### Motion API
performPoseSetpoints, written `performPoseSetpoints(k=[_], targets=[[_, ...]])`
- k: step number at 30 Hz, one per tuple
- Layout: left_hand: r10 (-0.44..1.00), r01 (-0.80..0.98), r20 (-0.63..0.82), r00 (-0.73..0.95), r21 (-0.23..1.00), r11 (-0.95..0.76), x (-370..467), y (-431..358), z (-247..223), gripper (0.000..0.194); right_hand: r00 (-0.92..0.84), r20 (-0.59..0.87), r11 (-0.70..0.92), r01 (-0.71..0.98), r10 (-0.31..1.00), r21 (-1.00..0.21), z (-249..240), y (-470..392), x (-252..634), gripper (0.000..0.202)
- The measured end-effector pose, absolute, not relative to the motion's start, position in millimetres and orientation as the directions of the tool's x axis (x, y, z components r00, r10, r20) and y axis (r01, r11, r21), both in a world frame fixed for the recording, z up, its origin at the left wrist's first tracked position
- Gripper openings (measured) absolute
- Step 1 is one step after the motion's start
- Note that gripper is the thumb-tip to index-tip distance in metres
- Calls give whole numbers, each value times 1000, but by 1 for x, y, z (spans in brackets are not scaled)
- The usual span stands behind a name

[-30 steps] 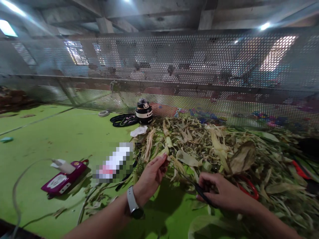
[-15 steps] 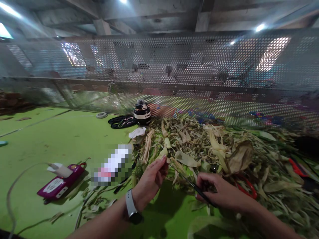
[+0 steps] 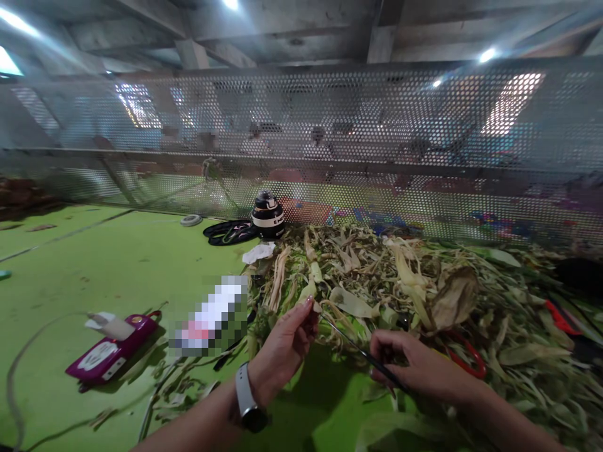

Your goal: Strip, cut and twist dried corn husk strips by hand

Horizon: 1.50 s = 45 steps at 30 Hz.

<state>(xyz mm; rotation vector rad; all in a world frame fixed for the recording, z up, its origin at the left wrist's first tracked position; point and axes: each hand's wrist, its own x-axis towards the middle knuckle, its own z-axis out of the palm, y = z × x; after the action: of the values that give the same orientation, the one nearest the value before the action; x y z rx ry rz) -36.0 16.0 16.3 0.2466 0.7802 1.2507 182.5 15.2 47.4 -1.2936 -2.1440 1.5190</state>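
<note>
My left hand (image 3: 287, 339), with a watch on its wrist, is closed in a pinch on a small pale piece of corn husk (image 3: 317, 308). Closed around a slim pointed tool (image 3: 365, 355) with a dark handle and thin metal shaft is my right hand (image 3: 405, 364). The tool's tip reaches to the husk piece at my left fingertips; whether it touches cannot be made out. Just beyond my hands lies a heap of dried corn husks (image 3: 351, 301), some of them twisted or bundled.
A purple power strip (image 3: 113, 351) with a plugged-in charger lies at left on the green table (image 3: 117, 263). Behind are a black bottle (image 3: 268, 216), a black pouch (image 3: 228, 232), a tape roll (image 3: 191, 220) and crumpled tissue (image 3: 258, 253). A red-handled tool (image 3: 473, 358) sits among the husks. Perforated panels (image 3: 301, 113) stand behind.
The tool in my right hand has swung slightly, its thin shaft now lying closer to my left fingertips. My left hand keeps its pinch. The view has shifted slightly.
</note>
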Motion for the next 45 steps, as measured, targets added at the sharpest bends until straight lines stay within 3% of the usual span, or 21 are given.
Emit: performPoseSetpoints(k=[18,30,45], targets=[[895,-758,-440,78,557,340,-34,14,25,9,-579,-295,30,485,760,-874,39,16,189,32],[909,-740,-413,62,592,320,-33,14,21,11,-644,-304,134,539,702,-831,46,15,192,22],[940,-702,-324,109,644,304,-34,13,8,18,-607,-311,54,507,731,-860,41,18,191,31]])
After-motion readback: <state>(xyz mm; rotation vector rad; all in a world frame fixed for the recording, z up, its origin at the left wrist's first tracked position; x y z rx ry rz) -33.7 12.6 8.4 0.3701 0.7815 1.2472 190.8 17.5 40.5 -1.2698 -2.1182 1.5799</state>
